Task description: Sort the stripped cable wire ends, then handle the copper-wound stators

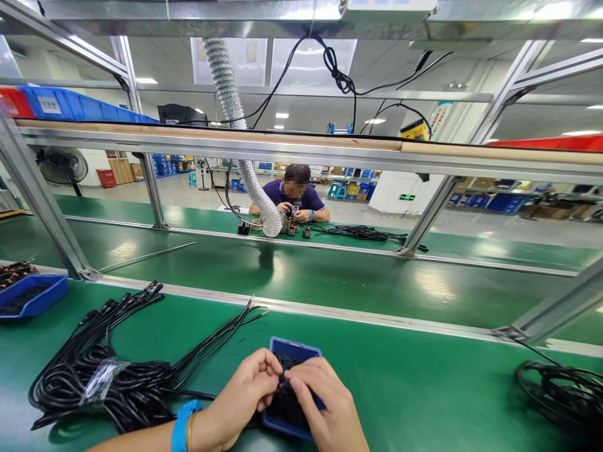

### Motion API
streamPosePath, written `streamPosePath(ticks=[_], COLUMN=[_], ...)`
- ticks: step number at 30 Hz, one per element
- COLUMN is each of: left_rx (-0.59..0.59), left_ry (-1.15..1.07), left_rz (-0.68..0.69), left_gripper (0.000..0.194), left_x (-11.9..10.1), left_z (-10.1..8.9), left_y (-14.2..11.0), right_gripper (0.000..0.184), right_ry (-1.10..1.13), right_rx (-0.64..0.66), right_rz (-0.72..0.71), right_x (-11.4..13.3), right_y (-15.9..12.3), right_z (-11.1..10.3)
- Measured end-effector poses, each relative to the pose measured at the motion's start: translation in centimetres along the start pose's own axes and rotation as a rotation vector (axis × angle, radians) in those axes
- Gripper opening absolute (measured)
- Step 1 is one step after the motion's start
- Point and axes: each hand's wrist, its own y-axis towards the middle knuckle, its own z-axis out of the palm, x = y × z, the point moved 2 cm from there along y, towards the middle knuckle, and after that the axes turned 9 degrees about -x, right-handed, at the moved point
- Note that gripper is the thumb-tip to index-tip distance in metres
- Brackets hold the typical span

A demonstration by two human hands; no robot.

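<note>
Over a small blue bin (296, 344), my left hand (245, 392) and my right hand (332, 405) meet with their fingertips almost touching. Both are closed in a pinch. A tiny dark piece shows between them, too small to name. The bin holds many small black pieces (288, 408). Left of my left hand lies a taped bundle of black cables (106, 383), with stripped wire ends pointing up toward the bench's back edge. One black cable (191, 394) runs from the bundle under my left wrist; its end is hidden.
A blue tray (51, 295) with dark parts sits at the far left. Coiled black cable (560, 392) lies at the right edge. Metal frame posts (433, 210) rise beyond the green bench (424, 383). Across from me a person (296, 194) works beside a flexible duct (252, 182).
</note>
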Motion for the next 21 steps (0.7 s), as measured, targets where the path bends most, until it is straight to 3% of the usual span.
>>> streamPosePath(ticks=[4,6,9,12,15,17,18,21], left_rx=[-0.018,-0.001,0.010,0.009,0.006,0.006,0.019,0.128], left_ry=[-0.014,-0.015,-0.021,-0.016,-0.016,0.007,0.035,0.286], left_rz=[0.147,0.189,0.214,0.181,0.132,0.122,0.118,0.159], left_gripper=[0.023,0.024,0.025,0.026,0.028,0.030,0.030,0.020], left_x=[-0.8,-1.0,-0.9,-0.4,0.2,0.2,0.0,-1.8], left_z=[-0.2,-0.2,-0.3,-0.4,-0.2,-0.1,-0.2,-1.0], left_y=[-0.4,-0.6,-0.6,-0.4,-0.2,-0.4,-0.5,-1.1], right_gripper=[0.012,0.012,0.010,0.007,0.019,0.014,0.006,0.008], right_ry=[0.091,0.137,0.183,0.173,0.151,0.142,0.133,0.130], right_rx=[0.068,0.049,-0.026,-0.013,-0.030,-0.032,-0.010,0.162], right_rz=[0.206,0.245,0.225,0.226,0.213,0.156,0.124,0.072], right_x=[-0.5,-0.8,-0.9,-0.7,-0.5,-0.4,-0.5,-1.3], right_y=[-0.4,-0.7,-0.9,-0.8,-0.5,-0.3,-0.2,-0.4], right_z=[0.5,1.0,1.6,1.9,1.4,1.0,0.8,0.8])
